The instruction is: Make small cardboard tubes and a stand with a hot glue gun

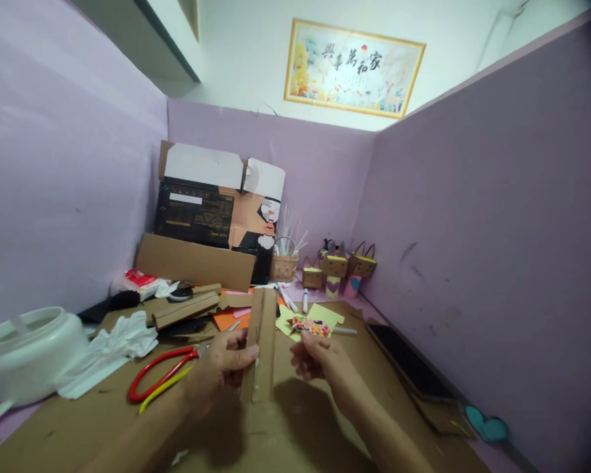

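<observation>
Folded cardboard strip found mid-view, held in the left hand only.
I note the left thumb on its face, fingers behind, pinching its near half; the right hand is apart from it, fingers curled, and I cannot tell whether they grip anything. Red-handled scissors crowd the left wrist; rightward, bare cardboard sheet gives room up to a black panel along the purple wall.
</observation>
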`<state>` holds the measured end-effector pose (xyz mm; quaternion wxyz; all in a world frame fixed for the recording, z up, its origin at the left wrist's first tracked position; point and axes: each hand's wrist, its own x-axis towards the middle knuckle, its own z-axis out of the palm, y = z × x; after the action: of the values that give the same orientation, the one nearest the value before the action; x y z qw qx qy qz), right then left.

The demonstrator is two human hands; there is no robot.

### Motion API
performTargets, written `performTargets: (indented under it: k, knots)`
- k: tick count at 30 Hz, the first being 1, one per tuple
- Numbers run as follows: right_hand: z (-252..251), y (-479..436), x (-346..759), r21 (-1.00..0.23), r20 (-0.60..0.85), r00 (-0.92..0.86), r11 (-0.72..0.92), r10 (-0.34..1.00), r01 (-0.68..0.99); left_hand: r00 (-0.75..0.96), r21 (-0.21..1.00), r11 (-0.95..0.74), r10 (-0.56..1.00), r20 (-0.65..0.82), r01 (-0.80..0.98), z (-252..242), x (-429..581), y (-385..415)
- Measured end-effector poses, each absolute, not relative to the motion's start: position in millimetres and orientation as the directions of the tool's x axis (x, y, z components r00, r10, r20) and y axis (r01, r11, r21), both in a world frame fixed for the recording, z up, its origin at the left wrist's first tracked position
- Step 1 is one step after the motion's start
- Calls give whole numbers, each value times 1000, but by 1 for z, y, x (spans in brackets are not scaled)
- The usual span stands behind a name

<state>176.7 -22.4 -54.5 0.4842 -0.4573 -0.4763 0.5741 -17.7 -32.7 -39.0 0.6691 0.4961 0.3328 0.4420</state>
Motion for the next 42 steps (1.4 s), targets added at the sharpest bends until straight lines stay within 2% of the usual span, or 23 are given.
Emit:
performTargets:
  k: [2, 4, 7, 16, 24, 30, 32, 37, 42]
  knots:
    - [-47, -24, 177, -965, 47, -99, 20, 994, -262, 501, 942, 174, 865, -7, -288, -41, -11, -38]
    - [-42, -28, 175, -935, 136, -178, 67, 975, -349, 553, 937, 190, 833, 5, -294, -45, -4, -43]
    - [-40, -34, 172, -927, 195, -305, 74, 932, -367, 563, 953, 190, 826, -26, -235, -47, 2, -49]
    - [-53, -34, 168, -938, 192, -349, 66, 917, -341, 487, 978, 192, 864, -130, -79, -55, 2, -44]
    - [-61, -32, 166, -939, 204, -302, 99, 931, -330, 404, 992, -15, 914, -36, 123, -54, 6, -47]
    - [-60, -31, 166, -933, 216, -278, 115, 936, -340, 459, 1000, 27, 888, -25, 3, -59, 3, -41]
    - [-60, -30, 167, -931, 220, -262, 122, 940, -344, 466, 1000, 5, 885, -13, 18, -60, 2, -39]
    - [-56, -30, 173, -945, 149, -161, 93, 976, -314, 431, 974, -126, 902, 34, 188, -58, 1, -40]
    - [-50, -25, 180, -948, -52, -97, -79, 994, -307, 415, 910, -183, 910, 13, 372, -51, 2, -44]
